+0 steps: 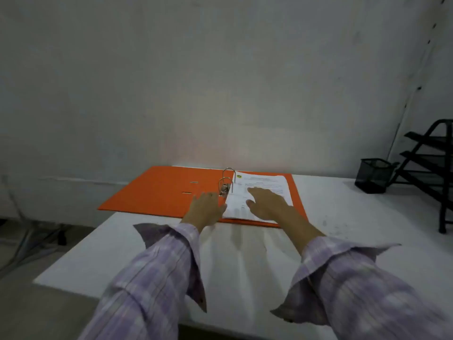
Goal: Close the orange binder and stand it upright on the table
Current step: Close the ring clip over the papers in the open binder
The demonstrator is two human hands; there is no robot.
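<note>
An orange binder (161, 192) lies flat and wide open at the far side of the white table (245, 261), its left cover hanging past the table's left edge. Two metal rings (228, 179) stand up at its middle, with a stack of printed white sheets (264, 185) on the right half. My left hand (207, 208) rests palm down just below the ring mechanism, fingers spread. On the sheets lies my right hand (266, 203), flat and with fingers apart. Neither hand grips anything.
A black mesh pen cup (373, 175) stands at the back right of the table. Beside it, a black tiered metal rack (431, 165) fills the right edge. A grey wall rises right behind the binder. The floor drops away on the left.
</note>
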